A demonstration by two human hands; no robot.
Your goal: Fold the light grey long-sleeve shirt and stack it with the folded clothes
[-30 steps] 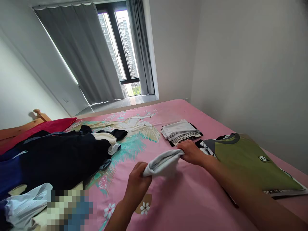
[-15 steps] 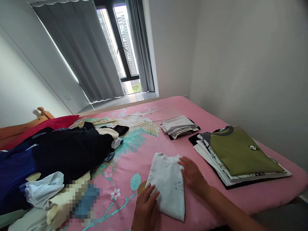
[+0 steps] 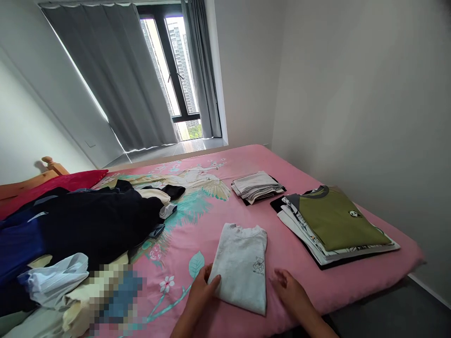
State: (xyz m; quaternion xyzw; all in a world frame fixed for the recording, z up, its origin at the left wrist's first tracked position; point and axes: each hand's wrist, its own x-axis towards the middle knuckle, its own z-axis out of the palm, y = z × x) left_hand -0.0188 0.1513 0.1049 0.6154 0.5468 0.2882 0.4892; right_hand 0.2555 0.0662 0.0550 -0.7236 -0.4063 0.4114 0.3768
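Observation:
A light grey T-shirt (image 3: 240, 267), folded into a neat rectangle with a small line drawing on its front, lies flat on the bed. My left hand (image 3: 201, 292) is at its lower left edge, the thumb on top of the cloth and the fingers along the side, pinching the edge. On the other side, my right hand (image 3: 291, 292) is just off the shirt's right edge, fingers loosely curved and apart, holding nothing.
Folded shirts are stacked at the right, an olive one (image 3: 338, 218) on top. Behind is a smaller folded pile (image 3: 259, 185). Loose dark clothes (image 3: 105, 220) and a pale crumpled garment (image 3: 58, 279) cover the left of the pink bedspread (image 3: 211, 225).
My right hand has come off the shirt's top right corner and moved down beside its right edge. My left hand has shifted slightly left, from lying on the shirt to its edge.

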